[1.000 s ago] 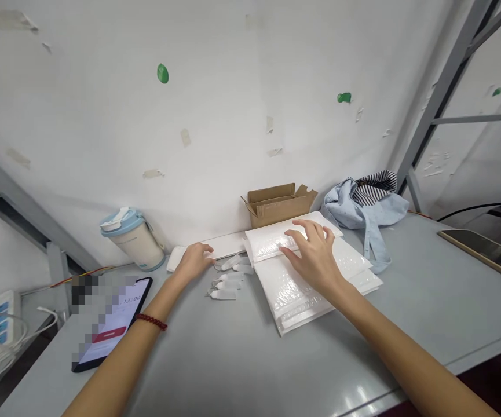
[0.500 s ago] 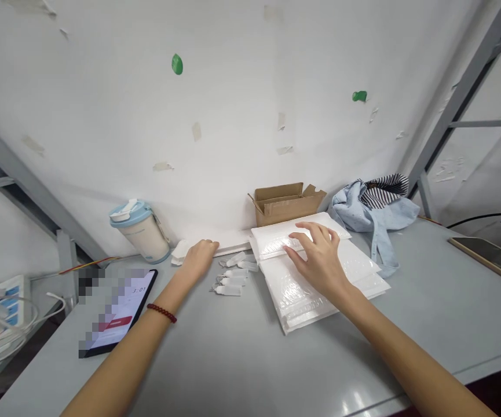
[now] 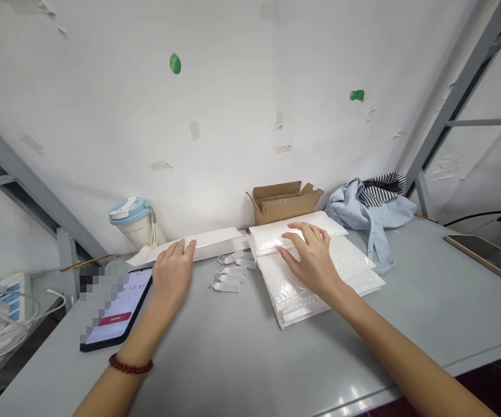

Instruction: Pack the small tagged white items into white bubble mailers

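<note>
My left hand [image 3: 174, 271] is closed over the near edge of a long white folded paper [image 3: 215, 243] lying by the wall, its thumb partly hidden. My right hand [image 3: 308, 252] hovers over or rests lightly on a stack of white bubble mailers [image 3: 296, 289], fingers curved and apart, holding nothing. Between the hands lie several small clear plastic bottles [image 3: 228, 279] with thin tips. Contact between my right fingertips and the upper mailer cannot be made out.
A phone [image 3: 120, 313] with a timer lies left of my left arm, before a blue-lidded cup [image 3: 135, 223]. Behind the mailers stand an open cardboard box [image 3: 287, 204] and a blue cloth [image 3: 376, 211]. A power strip [image 3: 4, 310] and another phone [image 3: 489, 258] flank the sides.
My left hand has moved left and toward me, and the white paper with it now reaches in front of the cup's base. My right hand has hardly moved.
</note>
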Motion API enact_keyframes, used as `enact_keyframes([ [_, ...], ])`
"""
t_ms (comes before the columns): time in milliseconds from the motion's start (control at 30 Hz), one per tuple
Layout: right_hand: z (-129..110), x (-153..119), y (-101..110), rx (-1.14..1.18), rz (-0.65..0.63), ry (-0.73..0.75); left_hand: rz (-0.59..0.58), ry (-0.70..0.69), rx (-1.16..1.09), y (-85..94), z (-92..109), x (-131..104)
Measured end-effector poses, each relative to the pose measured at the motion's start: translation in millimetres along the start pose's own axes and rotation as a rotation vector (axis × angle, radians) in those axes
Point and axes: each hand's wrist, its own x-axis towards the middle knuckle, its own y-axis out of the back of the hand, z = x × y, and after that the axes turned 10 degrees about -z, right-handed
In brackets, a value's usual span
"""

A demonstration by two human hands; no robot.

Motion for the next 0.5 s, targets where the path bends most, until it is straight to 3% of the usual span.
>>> enact_keyframes([
  [167, -10, 0, 7, 0.059, 0.052, 0.116, 0.226, 0.010, -0.207, 17.1, 5, -19],
  [267, -23, -2, 13, -0.029, 0.021, 0.226, 0.320, -0.170, -0.263, 22.4, 30, -31],
  [400, -36, -8, 13, -0.169, -0.138, 0.219, 0.454, -0.466, -0.282, 20.8, 62, -41],
  [500, -31, -10, 7, -0.219, -0.227, 0.175, 0.440, -0.506, -0.356, 21.0, 65, -40],
])
